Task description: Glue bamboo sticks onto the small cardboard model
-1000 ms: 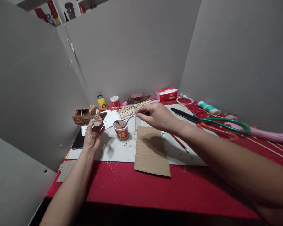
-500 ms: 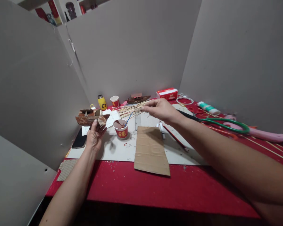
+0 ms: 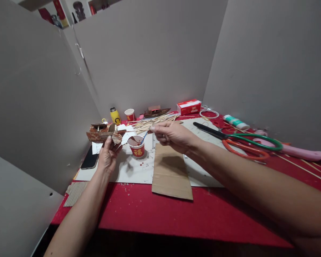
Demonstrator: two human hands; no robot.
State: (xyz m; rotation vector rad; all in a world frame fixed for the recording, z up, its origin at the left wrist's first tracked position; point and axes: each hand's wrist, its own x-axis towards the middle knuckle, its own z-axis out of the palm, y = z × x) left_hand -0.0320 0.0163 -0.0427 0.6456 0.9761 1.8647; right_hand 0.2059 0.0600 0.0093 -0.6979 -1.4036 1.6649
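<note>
My left hand (image 3: 107,155) holds up a small brown cardboard model boat (image 3: 103,132) by its underside, above the left part of the white board (image 3: 133,171). My right hand (image 3: 172,135) is pinched shut on a thin wooden stick (image 3: 173,122) beside the pile of bamboo skewers (image 3: 147,124). Between the hands stands a red paper cup (image 3: 137,146) of brown paint with a blue brush (image 3: 143,137) in it.
A cardboard sheet (image 3: 170,172) lies in front of my right hand. Large green and orange scissors (image 3: 240,141), a glue tube (image 3: 237,122), a red box (image 3: 189,106), a second boat (image 3: 155,112), a yellow bottle (image 3: 115,115) and a phone (image 3: 90,158) lie around. Grey partition walls enclose the red table (image 3: 203,214).
My right hand went back to the skewer pile, pinched a stick, and drew it left and toward me. My left hand shifted the boat slightly right.
</note>
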